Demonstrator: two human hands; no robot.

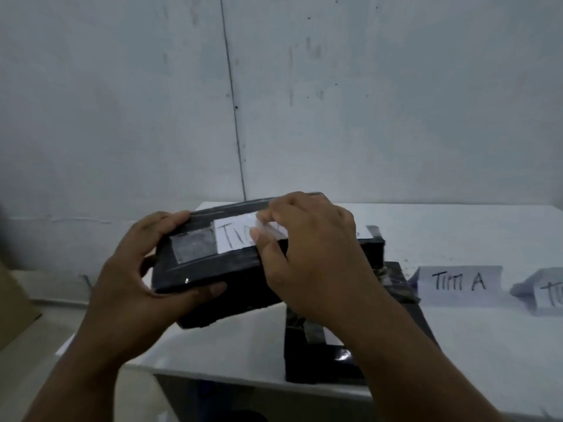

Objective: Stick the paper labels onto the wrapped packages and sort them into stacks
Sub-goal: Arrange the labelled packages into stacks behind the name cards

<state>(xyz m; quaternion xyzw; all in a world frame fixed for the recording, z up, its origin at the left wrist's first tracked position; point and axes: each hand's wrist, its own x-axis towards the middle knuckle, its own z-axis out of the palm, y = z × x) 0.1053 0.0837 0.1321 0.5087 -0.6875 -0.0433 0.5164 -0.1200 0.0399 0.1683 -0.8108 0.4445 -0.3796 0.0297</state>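
A black wrapped package (210,271) is held up above the white table (457,345), tilted toward me. My left hand (134,269) grips its left end, thumb on top and fingers underneath. A white paper label (233,236) with handwritten letters lies on its top face, with clear tape beside it. My right hand (310,254) presses on the label's right part and covers it. Another black package (323,357) lies on the table under my right forearm. A loose label reading "TIM A" (460,284) lies on the table to the right.
A second loose paper label (545,295) sits at the right edge of the view. Another black package (371,248) stands behind my right hand. A brown cardboard piece (13,312) is at the left. A grey wall rises right behind the table.
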